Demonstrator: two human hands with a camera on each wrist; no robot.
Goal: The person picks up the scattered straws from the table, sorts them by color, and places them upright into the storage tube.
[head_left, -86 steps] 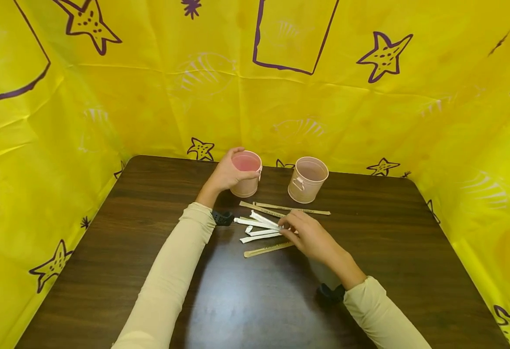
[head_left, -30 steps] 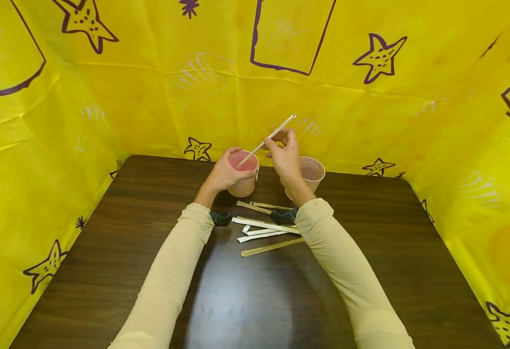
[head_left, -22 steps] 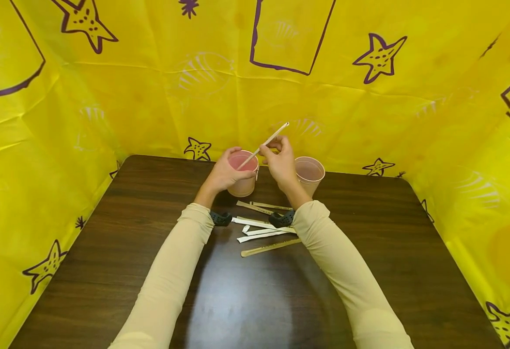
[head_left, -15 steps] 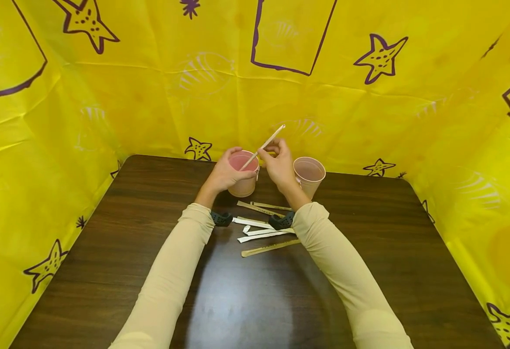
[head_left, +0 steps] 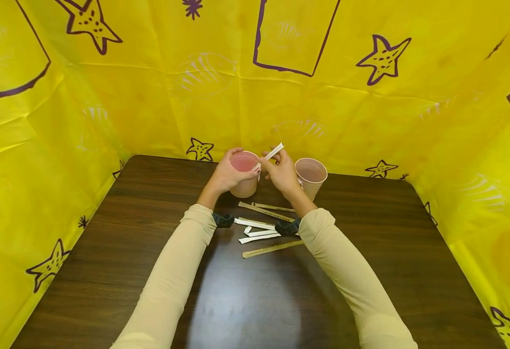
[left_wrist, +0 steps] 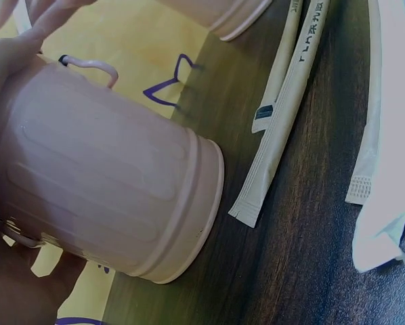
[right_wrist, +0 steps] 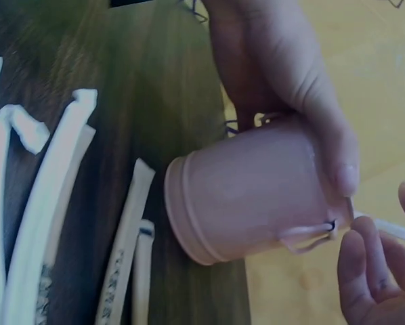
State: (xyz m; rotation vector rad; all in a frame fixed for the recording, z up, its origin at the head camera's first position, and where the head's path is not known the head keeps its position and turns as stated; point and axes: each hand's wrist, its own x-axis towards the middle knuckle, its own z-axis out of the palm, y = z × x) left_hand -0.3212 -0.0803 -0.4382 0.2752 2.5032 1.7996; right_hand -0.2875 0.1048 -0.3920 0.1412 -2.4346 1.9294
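Observation:
My left hand (head_left: 226, 175) grips a small pink metal pail (head_left: 244, 188), thumb and fingers spread round its rim. In the right wrist view the pail (right_wrist: 257, 189) stands upright on the table, a wire handle on its side. Between thumb and fingers my right hand (head_left: 284, 173) pinches a white paper-wrapped straw (head_left: 275, 151). The straw slants, its upper end pointing up and right. Its lower end is right at the pail's right rim, close to my left thumb. Below the hands lie several white-wrapped straws (head_left: 259, 239) and brown-wrapped straws (head_left: 263, 210).
A second pink pail (head_left: 312, 180) stands to the right, partly behind my right hand and wrist. Another brown-wrapped straw (head_left: 270, 250) lies nearest me on the dark wooden table (head_left: 119, 261). A yellow printed cloth (head_left: 220, 106) hangs close behind the table's far edge.
My right hand rose from the straw pile with a white-wrapped straw. The straw's lower end was inside the left pail, and now sits at its right rim. The left hand has kept its hold.

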